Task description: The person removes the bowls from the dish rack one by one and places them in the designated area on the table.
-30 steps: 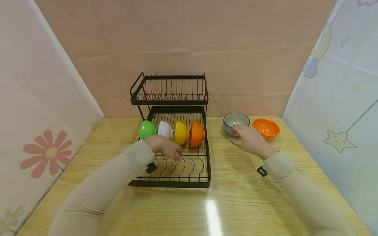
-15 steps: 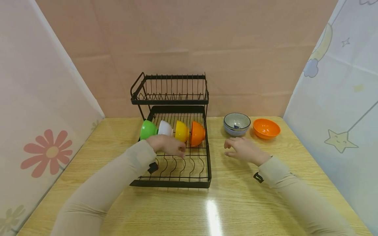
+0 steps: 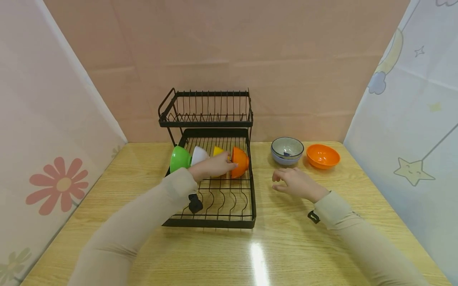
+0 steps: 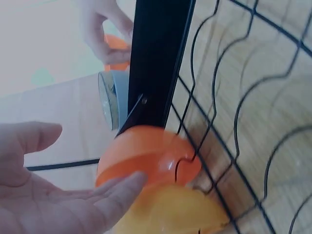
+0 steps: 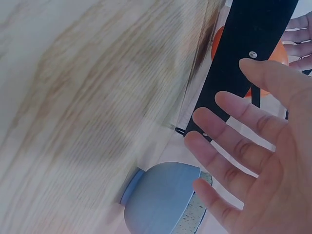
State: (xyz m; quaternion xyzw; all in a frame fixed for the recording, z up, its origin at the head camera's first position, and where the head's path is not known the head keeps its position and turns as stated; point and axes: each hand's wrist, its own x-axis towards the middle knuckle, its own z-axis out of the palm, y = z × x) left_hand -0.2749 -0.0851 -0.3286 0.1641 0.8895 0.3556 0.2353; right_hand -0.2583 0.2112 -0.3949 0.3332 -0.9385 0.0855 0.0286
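An orange bowl (image 3: 240,162), a yellow bowl (image 3: 218,150), a white bowl (image 3: 199,155) and a green bowl (image 3: 180,158) stand on their sides in a row in the lower tier of the black dish rack (image 3: 207,223). My left hand (image 3: 213,163) reaches over the row, covering much of the yellow bowl, its fingertips at the orange bowl. In the left wrist view its thumb (image 4: 43,137) is spread from the extended fingers, which overlap the orange bowl (image 4: 151,151). My right hand (image 3: 296,183) hovers right of the rack, fingers relaxed and apart, holding nothing.
Right of the rack, a grey speckled bowl (image 3: 287,147) sits nested in a blue-grey bowl (image 3: 286,161). Beside them stands another orange bowl (image 3: 323,156). The rack's upper tier (image 3: 207,124) rises at the back, in front of a pink curtain (image 3: 229,59).
My left hand first stays over the rack's front wires, then moves up and right onto the yellow and orange bowls. My right hand has drawn back from the grey bowl toward the front.
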